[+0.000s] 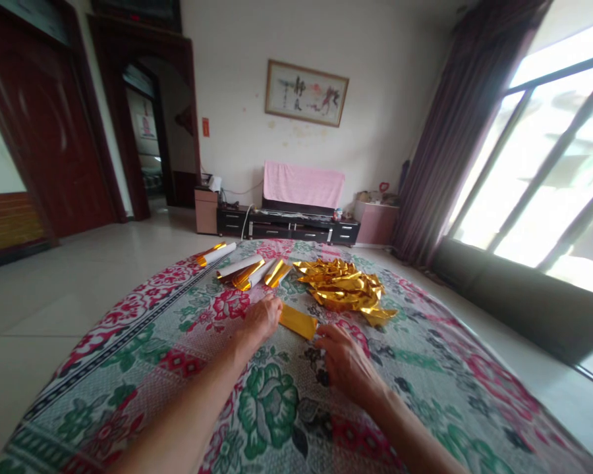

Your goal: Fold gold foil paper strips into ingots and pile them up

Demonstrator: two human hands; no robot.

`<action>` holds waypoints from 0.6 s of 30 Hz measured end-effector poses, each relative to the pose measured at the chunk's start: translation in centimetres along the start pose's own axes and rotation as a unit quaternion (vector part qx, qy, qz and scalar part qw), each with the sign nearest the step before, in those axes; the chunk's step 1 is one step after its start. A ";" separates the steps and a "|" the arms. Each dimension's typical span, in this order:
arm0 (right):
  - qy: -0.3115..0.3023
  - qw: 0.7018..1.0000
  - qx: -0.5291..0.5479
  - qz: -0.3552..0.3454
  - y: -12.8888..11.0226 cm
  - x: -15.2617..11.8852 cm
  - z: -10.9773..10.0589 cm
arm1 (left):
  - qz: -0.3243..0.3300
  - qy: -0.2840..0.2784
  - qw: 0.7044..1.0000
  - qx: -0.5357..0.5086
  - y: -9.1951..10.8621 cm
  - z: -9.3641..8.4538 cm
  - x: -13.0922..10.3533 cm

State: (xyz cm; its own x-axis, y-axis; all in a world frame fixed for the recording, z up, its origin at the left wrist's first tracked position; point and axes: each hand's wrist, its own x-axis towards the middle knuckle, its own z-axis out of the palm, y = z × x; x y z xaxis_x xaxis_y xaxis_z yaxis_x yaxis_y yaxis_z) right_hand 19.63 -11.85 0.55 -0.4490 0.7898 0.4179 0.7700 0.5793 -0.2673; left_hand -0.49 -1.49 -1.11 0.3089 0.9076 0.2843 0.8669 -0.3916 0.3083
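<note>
A strip of gold foil paper [298, 321], folded flat into a narrow rectangle, lies between my two hands over the patterned cloth. My left hand [263, 317] is closed on its left end, with the fingertips bunched at the edge. At the opposite end, the curled fingers of my right hand [343, 361] pinch the right corner. Just beyond, to the right, sits a heap of folded gold foil pieces [346, 286] with pointed ends. Curled sheets of gold foil paper with white backs [244, 271] rest beyond my left hand.
A floral cloth [269, 405] covers the round table. Another rolled gold-and-white sheet [215, 254] lies near its far left edge. Past the table stand a low black cabinet [296, 230] and a screen under a pink cloth [304, 183]. Windows and a dark curtain [439, 138] are on the right.
</note>
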 end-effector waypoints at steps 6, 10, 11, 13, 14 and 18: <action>0.005 0.999 -0.013 -0.041 -2.3 2.7 1.1 | 0.008 0.019 1.000 0.009 0.0 0.2 -0.1; -0.016 1.000 -0.018 -0.010 -2.2 3.0 2.1 | 0.016 0.030 0.999 0.010 -0.1 0.3 -0.1; -0.011 1.000 -0.011 -0.006 -2.0 2.9 2.3 | 0.017 0.029 0.999 0.007 -0.1 0.3 -0.1; 0.005 1.000 0.004 0.000 -1.7 2.7 2.4 | 0.015 0.027 1.000 0.000 -0.3 0.3 0.0; 0.011 1.000 0.011 0.002 -1.6 2.6 2.4 | 0.015 0.026 1.000 -0.006 -0.4 0.3 0.1; 0.018 0.999 0.028 0.008 -1.5 2.5 2.3 | 0.024 0.030 0.998 -0.041 -0.6 0.2 0.0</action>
State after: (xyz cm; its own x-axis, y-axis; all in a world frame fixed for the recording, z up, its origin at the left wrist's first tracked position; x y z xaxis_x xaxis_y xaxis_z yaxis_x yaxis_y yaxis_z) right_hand 16.31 -10.30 -0.03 -0.4189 0.7924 0.4435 0.7503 0.5771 -0.3225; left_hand -0.95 -1.24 -1.43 0.3225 0.8778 0.3542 0.8165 -0.4473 0.3650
